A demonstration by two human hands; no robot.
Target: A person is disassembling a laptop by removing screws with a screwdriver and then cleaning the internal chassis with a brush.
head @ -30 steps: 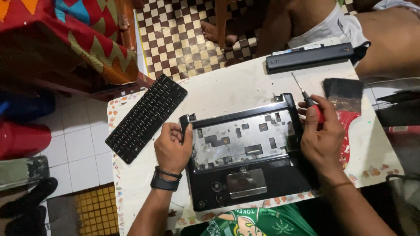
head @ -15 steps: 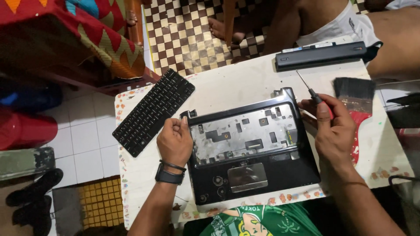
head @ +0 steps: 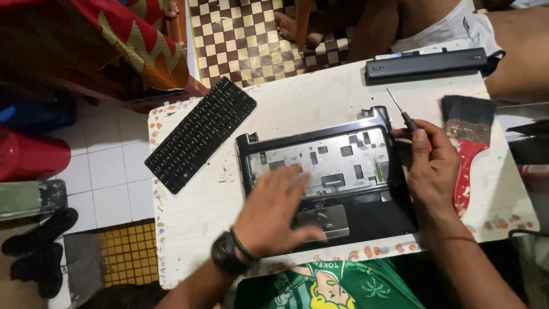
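Observation:
A black laptop base (head: 366,149) with its keyboard removed lies on a small white table (head: 309,103), its metal tray and touchpad (head: 329,220) exposed. My left hand (head: 277,212), blurred and with fingers spread, hovers over the palm rest near the touchpad; it holds nothing and wears a dark watch. My right hand (head: 432,169) rests at the laptop's right edge and grips a small screwdriver (head: 400,111) whose tip points up and away from me. The detached black keyboard (head: 200,134) lies at an angle to the left of the laptop.
A long black battery pack (head: 426,64) lies at the table's far edge. A red-handled brush (head: 469,143) with black bristles lies right of my right hand. Another person's bare legs and foot (head: 297,28) are beyond the table on a chequered mat. Black shoes (head: 37,246) sit on the floor left.
My left hand has left the laptop's upper left corner and swept down and right over the palm rest. My right hand still holds the screwdriver at the right edge.

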